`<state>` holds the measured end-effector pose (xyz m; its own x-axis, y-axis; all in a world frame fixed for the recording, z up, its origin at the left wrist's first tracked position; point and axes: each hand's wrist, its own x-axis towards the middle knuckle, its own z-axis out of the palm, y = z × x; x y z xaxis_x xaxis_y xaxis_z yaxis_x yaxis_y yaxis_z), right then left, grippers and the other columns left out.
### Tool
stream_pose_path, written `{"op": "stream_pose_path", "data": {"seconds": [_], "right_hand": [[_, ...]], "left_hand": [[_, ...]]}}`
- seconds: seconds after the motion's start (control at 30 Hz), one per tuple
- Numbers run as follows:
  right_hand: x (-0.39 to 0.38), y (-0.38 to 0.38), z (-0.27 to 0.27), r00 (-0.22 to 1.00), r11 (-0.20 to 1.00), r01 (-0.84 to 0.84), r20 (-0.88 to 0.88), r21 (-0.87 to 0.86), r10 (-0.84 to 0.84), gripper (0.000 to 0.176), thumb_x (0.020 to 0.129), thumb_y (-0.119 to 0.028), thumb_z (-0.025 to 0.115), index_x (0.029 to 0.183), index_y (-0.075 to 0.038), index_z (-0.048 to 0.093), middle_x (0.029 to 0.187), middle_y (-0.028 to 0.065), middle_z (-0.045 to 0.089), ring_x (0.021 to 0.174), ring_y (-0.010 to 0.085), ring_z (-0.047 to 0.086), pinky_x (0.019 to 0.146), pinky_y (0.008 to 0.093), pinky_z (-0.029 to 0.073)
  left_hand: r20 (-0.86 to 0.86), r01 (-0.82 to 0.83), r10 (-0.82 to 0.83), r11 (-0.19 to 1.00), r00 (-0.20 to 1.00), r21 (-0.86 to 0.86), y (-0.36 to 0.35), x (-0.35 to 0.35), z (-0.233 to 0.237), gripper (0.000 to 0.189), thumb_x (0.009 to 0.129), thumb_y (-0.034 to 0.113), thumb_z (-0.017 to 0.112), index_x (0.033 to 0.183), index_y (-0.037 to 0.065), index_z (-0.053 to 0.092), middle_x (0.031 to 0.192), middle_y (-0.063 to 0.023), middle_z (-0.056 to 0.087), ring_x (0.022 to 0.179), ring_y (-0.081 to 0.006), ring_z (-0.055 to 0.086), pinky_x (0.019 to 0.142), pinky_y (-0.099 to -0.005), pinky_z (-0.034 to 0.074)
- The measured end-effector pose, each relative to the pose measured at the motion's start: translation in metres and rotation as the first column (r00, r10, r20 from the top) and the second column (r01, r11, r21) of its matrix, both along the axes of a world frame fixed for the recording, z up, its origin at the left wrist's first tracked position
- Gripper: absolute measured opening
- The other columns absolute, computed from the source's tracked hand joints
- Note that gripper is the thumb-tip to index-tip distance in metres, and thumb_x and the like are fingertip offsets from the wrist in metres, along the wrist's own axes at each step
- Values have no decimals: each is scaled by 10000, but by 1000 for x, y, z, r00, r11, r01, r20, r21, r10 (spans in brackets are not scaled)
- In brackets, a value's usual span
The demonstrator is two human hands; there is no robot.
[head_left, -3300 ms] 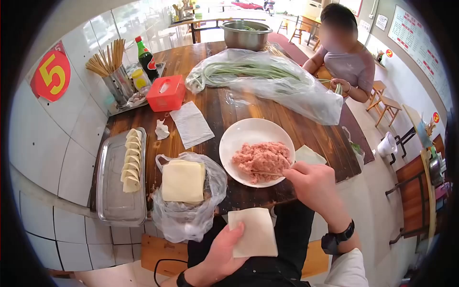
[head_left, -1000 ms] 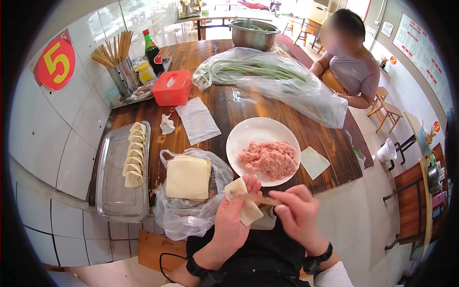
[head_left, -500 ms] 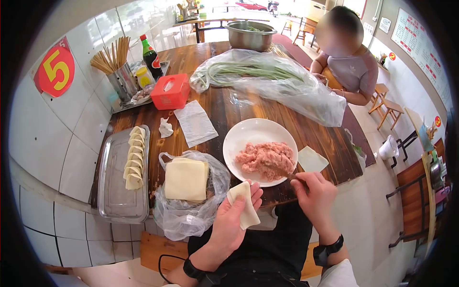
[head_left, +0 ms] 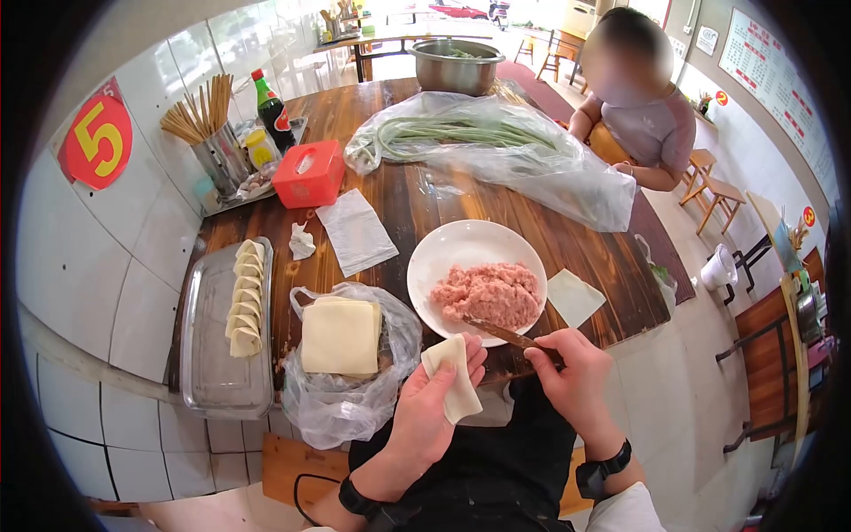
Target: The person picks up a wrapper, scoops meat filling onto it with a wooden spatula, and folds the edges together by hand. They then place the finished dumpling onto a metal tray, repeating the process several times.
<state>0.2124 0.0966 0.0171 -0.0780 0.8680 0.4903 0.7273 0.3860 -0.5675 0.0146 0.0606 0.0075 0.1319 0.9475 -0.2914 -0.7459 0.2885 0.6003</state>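
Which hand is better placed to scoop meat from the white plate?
Right, probably. The right hand grips the wooden stick, whose tip rests at the minced meat on the plate; the left hand is occupied holding a wrapper.

One head-worn, wide-angle camera looks forward and down, close above the left hand [head_left: 434,403] and right hand [head_left: 567,368], across the wooden surface [head_left: 417,204] beyond.

Pale wrapper [head_left: 454,379] lies slightly curled; wooden stick [head_left: 507,333] touches pink mince [head_left: 489,297] tip-first.
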Motion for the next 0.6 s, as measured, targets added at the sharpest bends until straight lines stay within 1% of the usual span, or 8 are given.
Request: {"op": "stream_pose_path", "data": {"seconds": [0.03,0.07,0.13,0.17,0.3,0.4,0.47,0.6], "right_hand": [[-1,-1,-5,991,995,-31,-135,-90,18,144,844,-131,788,861,-50,671,733,48,655,600,134,627,552,276,488],[-3,-4,-10,991,995,-32,-134,-91,19,144,844,-131,788,861,-50,671,733,48,655,600,134,627,552,276,488],[-12,-12,-20,803,881,-291,-596,-374,12,134,911,-129,731,901,-28,644,753,3,626,689,57,580,615,240,472],[-19,-18,-24,717,781,-408,-696,-472,-46,132,946,-130,686,959,-21,612,802,-32,584,749,29,526,666,218,455],[-52,-35,-34,628,698,-546,-778,-463,-25,116,930,-89,680,975,-45,582,830,-49,566,754,30,501,676,209,426],[-59,-36,-29,498,677,-590,-858,-440,-124,148,913,-79,722,971,-41,592,826,-41,573,730,21,492,670,193,432],[-59,-35,-29,506,781,-487,-855,-391,-113,144,912,-63,725,977,-41,599,826,-37,582,731,18,490,678,196,436],[-63,-30,-27,486,844,-443,-872,-304,-58,147,937,-58,693,1066,-3,647,853,-30,618,754,28,523,674,222,460]], "left_hand": [[20,-15,15,1000,1000,-6,-1,0,2,411,1075,139,424,1453,-19,405,1465,-163,493,1365,-279,484,1167,-428,378],[42,-30,31,999,999,-14,-1,0,2,414,1076,145,424,1456,-18,404,1476,-159,484,1372,-277,477,1168,-427,378],[76,-59,60,998,995,-6,1,3,-1,416,1077,144,420,1460,-18,397,1475,-160,482,1378,-280,470,1168,-426,376],[107,-85,85,996,991,-1,1,5,-3,419,1078,144,415,1463,-19,391,1474,-160,480,1384,-283,462,1169,-426,375],[140,-130,127,991,982,18,0,16,-7,433,1080,149,408,1479,-15,372,1463,-156,488,1405,-287,433,1182,-422,352],[127,-194,189,980,974,31,-2,15,-13,360,1084,180,410,1392,-4,451,1339,-124,556,1346,-262,476,1164,-418,367],[262,-204,167,971,951,124,-5,9,-20,224,1075,181,421,1219,33,509,1176,-86,569,1195,-233,542,1144,-445,383],[283,-268,220,953,934,143,-5,12,-16,193,1081,220,447,1117,45,517,1074,-53,566,1090,-191,550,1037,-405,441]]}}
